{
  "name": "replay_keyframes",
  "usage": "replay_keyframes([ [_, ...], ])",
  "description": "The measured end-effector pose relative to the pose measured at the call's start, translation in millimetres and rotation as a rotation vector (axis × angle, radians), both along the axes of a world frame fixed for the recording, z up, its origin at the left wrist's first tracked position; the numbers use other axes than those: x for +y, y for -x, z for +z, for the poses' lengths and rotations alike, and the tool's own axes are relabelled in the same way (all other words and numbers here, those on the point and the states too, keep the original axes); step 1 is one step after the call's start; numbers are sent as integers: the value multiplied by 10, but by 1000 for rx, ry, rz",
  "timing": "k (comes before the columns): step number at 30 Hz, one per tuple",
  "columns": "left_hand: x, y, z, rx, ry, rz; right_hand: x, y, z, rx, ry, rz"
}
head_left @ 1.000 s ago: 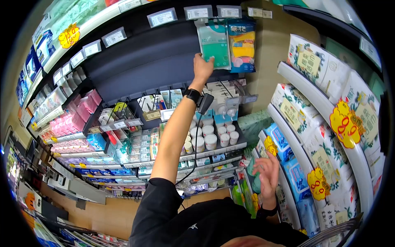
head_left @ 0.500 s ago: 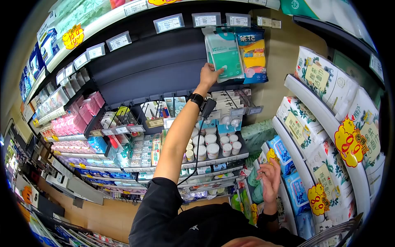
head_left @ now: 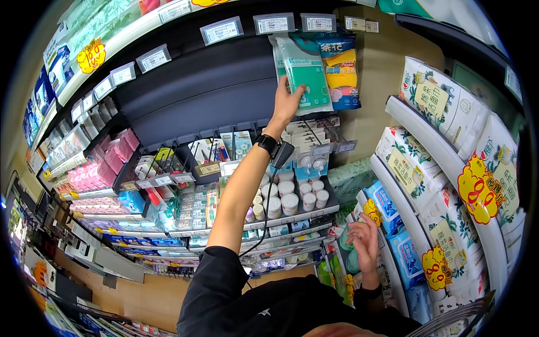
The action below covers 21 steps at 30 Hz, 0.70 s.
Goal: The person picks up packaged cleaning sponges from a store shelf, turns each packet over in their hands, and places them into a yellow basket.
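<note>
My left hand (head_left: 287, 103) reaches up to a hanging green-and-white plastic pack (head_left: 306, 76). Its thumb and fingers are apart and rest against the lower left part of the pack, without a visible grip around it. Beside that pack, on the right, hangs a blue-and-yellow pack of cloths (head_left: 341, 70). A dark watch (head_left: 267, 143) and a small black device with a cable (head_left: 282, 154) sit at my left wrist. My right hand (head_left: 365, 241) is held low near the right shelves, its fingers loosely bent and apart, holding nothing visible.
White tubs (head_left: 289, 204) stand on the shelf below my left hand. At the right, shelves carry tissue packs (head_left: 443, 92) and blue wipes packs (head_left: 404, 258). Pink packs (head_left: 106, 163) fill the left shelves. Price tags (head_left: 273, 23) line the rail above.
My left hand's thumb and fingers have spread farther apart on the green pack. The view has shifted slightly; my right hand stays low with its fingers slightly moved.
</note>
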<state>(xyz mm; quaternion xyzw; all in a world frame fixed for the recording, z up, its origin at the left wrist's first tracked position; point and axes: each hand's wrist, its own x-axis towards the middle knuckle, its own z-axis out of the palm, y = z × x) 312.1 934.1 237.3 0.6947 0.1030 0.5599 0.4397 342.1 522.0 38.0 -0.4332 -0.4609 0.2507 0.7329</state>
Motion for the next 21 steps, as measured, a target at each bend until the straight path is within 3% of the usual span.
replay_keyframes([
  [5,-216,52,32,-69,-103,-60,-16,3,-28,-23,48,12],
  [21,-924,283,66,-168,83,-325,-157,108,-46,23,85,55],
])
